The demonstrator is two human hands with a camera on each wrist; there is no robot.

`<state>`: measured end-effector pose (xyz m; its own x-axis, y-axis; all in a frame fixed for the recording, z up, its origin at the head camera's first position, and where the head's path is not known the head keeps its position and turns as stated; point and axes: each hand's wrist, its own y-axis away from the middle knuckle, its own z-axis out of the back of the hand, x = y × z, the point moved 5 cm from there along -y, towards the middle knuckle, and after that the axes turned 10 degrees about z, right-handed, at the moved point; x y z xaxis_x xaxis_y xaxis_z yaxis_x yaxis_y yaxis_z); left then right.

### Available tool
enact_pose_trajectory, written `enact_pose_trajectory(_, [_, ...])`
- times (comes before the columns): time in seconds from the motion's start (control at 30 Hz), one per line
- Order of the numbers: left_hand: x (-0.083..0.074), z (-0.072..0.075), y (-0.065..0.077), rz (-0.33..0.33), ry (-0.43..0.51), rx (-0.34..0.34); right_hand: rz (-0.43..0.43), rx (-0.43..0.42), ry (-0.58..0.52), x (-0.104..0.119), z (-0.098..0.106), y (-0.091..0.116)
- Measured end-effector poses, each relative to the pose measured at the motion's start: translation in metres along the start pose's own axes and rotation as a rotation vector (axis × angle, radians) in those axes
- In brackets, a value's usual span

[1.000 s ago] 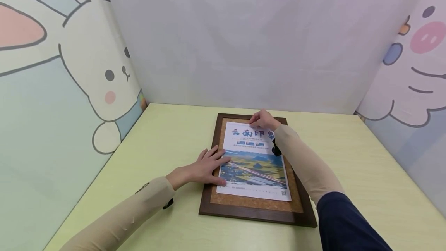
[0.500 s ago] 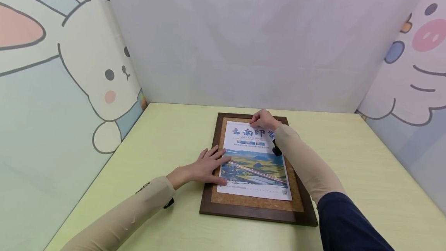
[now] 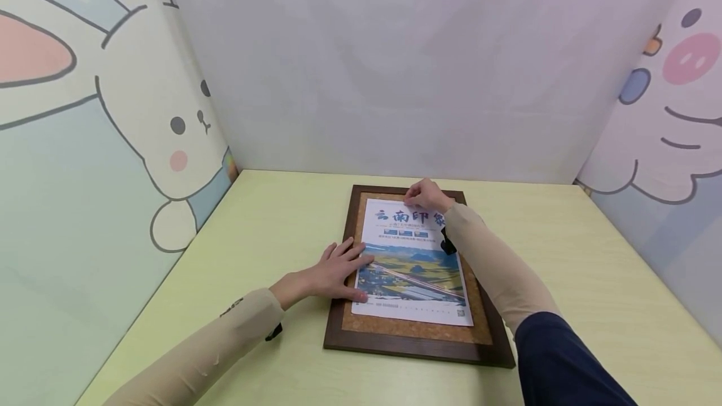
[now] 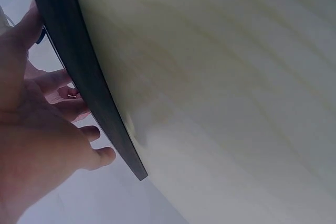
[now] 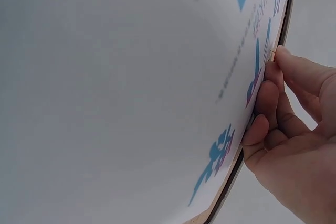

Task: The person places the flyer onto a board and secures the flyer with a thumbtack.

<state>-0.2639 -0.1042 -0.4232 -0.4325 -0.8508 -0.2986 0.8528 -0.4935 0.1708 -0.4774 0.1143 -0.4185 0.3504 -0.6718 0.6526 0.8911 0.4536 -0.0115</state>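
A paper poster (image 3: 412, 230) with blue lettering and a landscape picture lies on a cork board (image 3: 417, 329) that has a dark brown wooden frame. My left hand (image 3: 333, 273) rests spread across the board's left edge, its fingertips reaching onto the poster's margin. In the left wrist view, the fingers lie along the far side of the dark frame (image 4: 89, 72). At the poster's top edge, my right hand (image 3: 427, 195) pinches a thin gold-coloured pin (image 5: 273, 52) between thumb and fingertip. The pin's tip is right at the paper; the rest is hidden by the fingers.
The board lies on a pale yellow table (image 3: 271, 224). Behind stands a plain light wall (image 3: 395, 80). A rabbit-printed panel (image 3: 130, 143) borders the left side, and a pig-printed panel (image 3: 665, 124) the right.
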Motion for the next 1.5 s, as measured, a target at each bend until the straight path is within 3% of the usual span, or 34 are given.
enact_pose_trajectory(0.83, [-0.004, 0.003, 0.003, -0.018, 0.005, -0.008, 0.000, 0.004, 0.012, 0.002, -0.001, -0.003])
enact_pose_trajectory(1.2, [-0.010, 0.002, -0.003, -0.044, 0.002, 0.015, -0.095, 0.015, 0.006, -0.003, 0.006, 0.004])
enact_pose_trajectory(1.4, [-0.011, 0.004, -0.009, -0.024, -0.022, 0.022, -0.063, -0.026, 0.067, 0.002, 0.008, 0.003])
enact_pose_trajectory(1.5, [-0.012, 0.001, -0.008, 0.000, -0.006, 0.055, -0.002, -0.037, 0.117, 0.011, 0.003, 0.007])
